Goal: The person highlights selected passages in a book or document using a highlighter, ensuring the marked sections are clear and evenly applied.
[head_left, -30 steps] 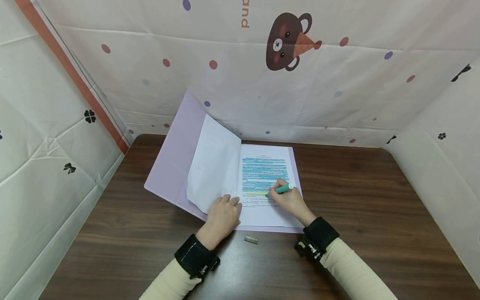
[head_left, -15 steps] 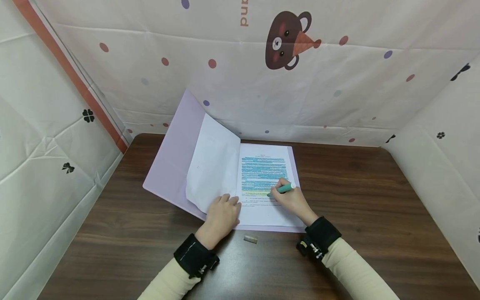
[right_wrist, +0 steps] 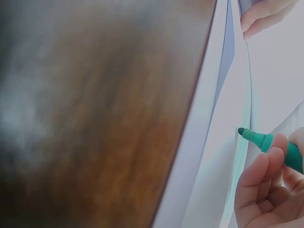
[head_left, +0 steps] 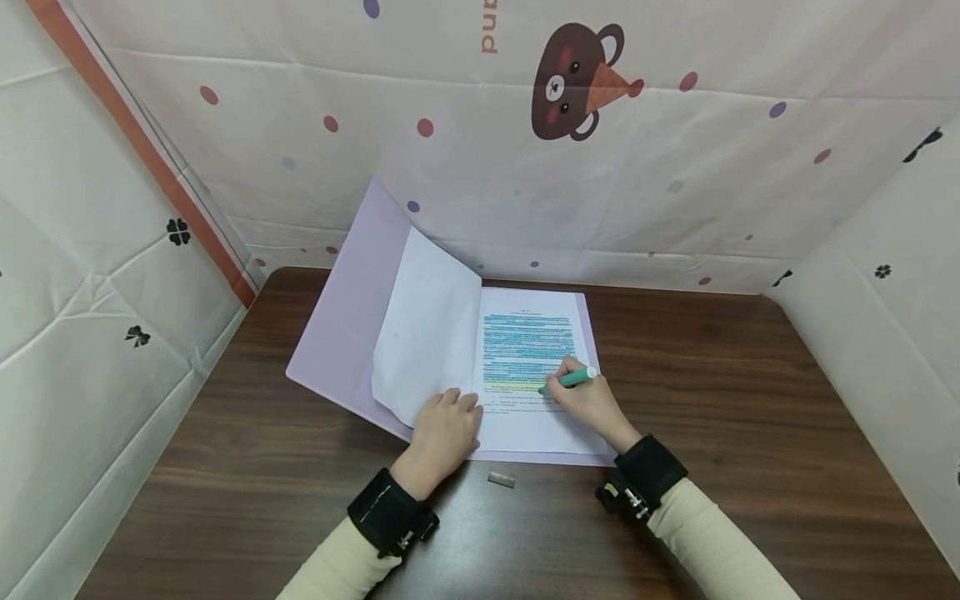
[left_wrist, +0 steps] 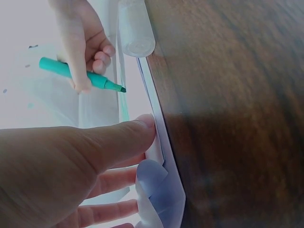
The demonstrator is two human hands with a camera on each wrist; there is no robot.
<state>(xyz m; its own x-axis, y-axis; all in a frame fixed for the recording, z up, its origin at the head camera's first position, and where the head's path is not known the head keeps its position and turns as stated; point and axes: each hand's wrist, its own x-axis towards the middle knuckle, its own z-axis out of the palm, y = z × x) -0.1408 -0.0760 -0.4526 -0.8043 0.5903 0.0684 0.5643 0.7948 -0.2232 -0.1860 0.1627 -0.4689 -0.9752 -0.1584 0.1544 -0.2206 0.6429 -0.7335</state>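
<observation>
A lilac folder [head_left: 341,321] lies open on the table, its left cover raised. Inside, a blank white sheet [head_left: 431,333] is turned to the left, and a printed page [head_left: 517,432] lies on the right with blue-marked text and a yellow line below it. My right hand [head_left: 588,407] pinches a green highlighter [head_left: 577,377], its dark tip at the lines just under the blue block. My left hand [head_left: 442,429] rests on the lower inner edge of the pages with fingers spread. In the left wrist view its thumb [left_wrist: 128,137] lies along the curling paper edge.
A small greyish cylinder [head_left: 501,479] lies on the brown wooden table [head_left: 712,400], just in front of the folder's lower edge. Behind the table hangs a white cloth [head_left: 465,167] with dots and a bear's head; similar cloth stands at both sides.
My right hand has slid the highlighter a little to the right along the text. The left hand and the folder have stayed in place.
</observation>
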